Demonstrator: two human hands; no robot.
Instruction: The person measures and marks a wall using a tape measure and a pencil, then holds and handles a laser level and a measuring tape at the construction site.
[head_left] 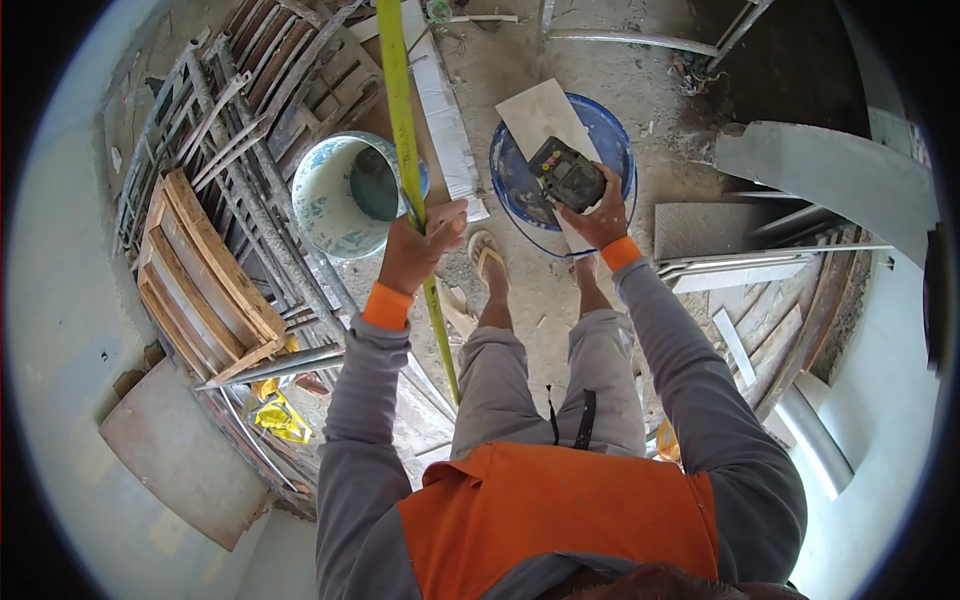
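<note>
My left hand (424, 242) is closed around a long, narrow yellow-green pole (401, 105), which runs from the top of the view down past my left leg. In my right hand (600, 213) is a dark, dusty boxy device (568, 172) with small coloured buttons on its face. I hold it over a blue bucket (619, 140). A pale flat board (540, 112) lies across that bucket's rim, partly hidden by the device. Left of the pole stands a white, paint-splashed bucket (318, 200) with greyish-green contents at its bottom.
Metal scaffold frames (225, 110) and a wooden frame (205, 285) are piled at the left. A white board (440, 110) lies beyond the white bucket. Stacked panels (735, 265) and offcuts are at the right. A metal frame (640, 38) stands at the top.
</note>
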